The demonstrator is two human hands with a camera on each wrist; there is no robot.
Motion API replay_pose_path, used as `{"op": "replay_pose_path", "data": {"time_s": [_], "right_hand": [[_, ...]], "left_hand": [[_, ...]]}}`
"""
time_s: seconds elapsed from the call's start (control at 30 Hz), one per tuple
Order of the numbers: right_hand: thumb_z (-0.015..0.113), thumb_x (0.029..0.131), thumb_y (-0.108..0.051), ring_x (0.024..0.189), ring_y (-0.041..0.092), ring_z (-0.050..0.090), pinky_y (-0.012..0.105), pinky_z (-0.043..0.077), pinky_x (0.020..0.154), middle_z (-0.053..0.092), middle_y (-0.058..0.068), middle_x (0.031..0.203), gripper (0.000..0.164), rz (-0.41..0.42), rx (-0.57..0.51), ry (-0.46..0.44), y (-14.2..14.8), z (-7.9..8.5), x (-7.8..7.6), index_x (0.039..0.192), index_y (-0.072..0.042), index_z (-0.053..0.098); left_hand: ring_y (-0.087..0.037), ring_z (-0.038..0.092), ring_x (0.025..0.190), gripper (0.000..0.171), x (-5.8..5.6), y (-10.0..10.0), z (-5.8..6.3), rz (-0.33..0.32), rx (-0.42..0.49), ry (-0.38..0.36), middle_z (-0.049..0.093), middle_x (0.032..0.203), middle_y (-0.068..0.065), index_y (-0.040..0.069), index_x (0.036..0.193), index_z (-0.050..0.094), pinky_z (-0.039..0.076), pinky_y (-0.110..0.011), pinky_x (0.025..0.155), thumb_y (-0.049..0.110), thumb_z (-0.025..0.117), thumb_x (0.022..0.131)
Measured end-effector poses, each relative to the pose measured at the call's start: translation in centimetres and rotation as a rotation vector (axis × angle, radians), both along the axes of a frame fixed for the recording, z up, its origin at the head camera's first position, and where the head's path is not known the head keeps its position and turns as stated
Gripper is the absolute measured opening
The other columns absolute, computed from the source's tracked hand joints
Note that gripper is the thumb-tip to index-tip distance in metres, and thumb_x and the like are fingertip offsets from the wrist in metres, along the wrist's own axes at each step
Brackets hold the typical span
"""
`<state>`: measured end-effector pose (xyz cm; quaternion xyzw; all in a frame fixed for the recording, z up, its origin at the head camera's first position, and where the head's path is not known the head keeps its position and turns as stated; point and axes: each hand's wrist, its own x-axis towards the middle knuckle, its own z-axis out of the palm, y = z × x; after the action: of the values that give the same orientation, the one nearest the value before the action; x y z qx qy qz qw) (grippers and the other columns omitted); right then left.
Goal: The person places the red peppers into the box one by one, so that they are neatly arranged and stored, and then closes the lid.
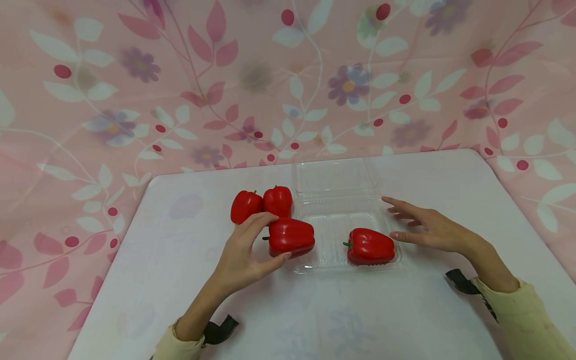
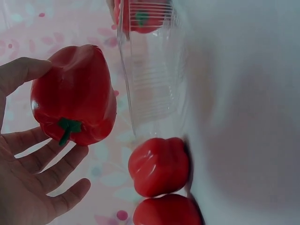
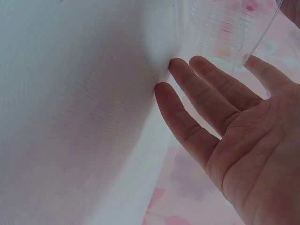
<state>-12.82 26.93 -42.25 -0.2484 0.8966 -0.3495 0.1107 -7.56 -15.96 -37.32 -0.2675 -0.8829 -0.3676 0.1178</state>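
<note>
My left hand (image 1: 245,255) holds a red bell pepper (image 1: 291,237) between thumb and fingers, raised over the left edge of a clear plastic container (image 1: 330,250). Its green stem (image 2: 68,129) shows in the left wrist view. Another red bell pepper (image 1: 371,246) lies inside the container, at its right side. My right hand (image 1: 434,231) is beside the container's right edge, fingers extended, holding nothing. In the right wrist view the fingertips (image 3: 164,91) are close to the white table surface. Two more bell peppers (image 1: 246,206) (image 1: 277,201) sit side by side left of the container.
The container's clear lid (image 1: 335,176) is folded back toward the rear of the white table (image 1: 157,300). A pink floral cloth (image 1: 270,75) hangs behind the table. Dark straps (image 1: 220,330) show near both wrists.
</note>
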Motion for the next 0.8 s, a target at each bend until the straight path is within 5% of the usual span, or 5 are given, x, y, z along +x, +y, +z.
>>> {"op": "replay_pose_path", "data": {"time_s": [0.8], "right_hand": [[0.075, 0.086, -0.035, 0.122, 0.034, 0.055, 0.056, 0.05, 0.091, 0.051, 0.016, 0.142, 0.084, 0.004, -0.012, -0.007, 0.0, 0.0, -0.1, 0.155, -0.023, 0.03]], "left_hand": [[-0.011, 0.054, 0.112, 0.066, -0.1, 3.6, -0.8, -0.019, -0.062, 0.009, 0.059, 0.123, 0.004, 0.016, 0.125, 0.059, 0.054, -0.036, 0.088, 0.04, 0.086, 0.07]]}}
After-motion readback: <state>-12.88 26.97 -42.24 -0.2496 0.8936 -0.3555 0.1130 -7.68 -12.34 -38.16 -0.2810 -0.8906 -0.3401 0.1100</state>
